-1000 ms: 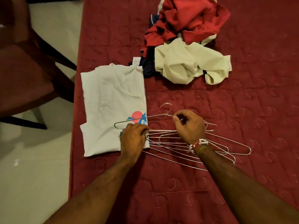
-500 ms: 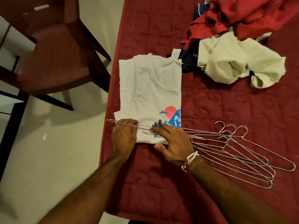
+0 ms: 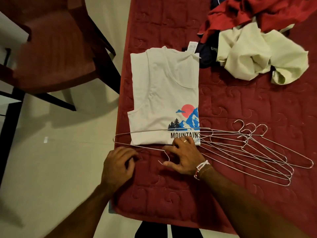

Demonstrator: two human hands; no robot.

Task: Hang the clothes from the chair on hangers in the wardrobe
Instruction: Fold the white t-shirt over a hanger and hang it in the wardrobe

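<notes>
Thin wire hanger [image 3: 154, 130] across a folded white cotton shirt [image 3: 164, 86], quilted red bedcover [image 3: 240, 103] beneath. Right hand [image 3: 185, 157] — fingers splayed, pressing hem and wire; left hand [image 3: 118, 165] loosely curled — grip indeterminate.

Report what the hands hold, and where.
No clear grip: right hand rests open at the hook of the wire hanger; left hand sits beside its wire.

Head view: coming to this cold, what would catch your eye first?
A folded white T-shirt with a mountain print lies at the left edge of the red quilt, a wire hanger across its hem, the left hand and right hand beside it. Right of them fans a bunch of spare hangers; at the top right sits a crumpled heap of red and cream clothes.
</notes>
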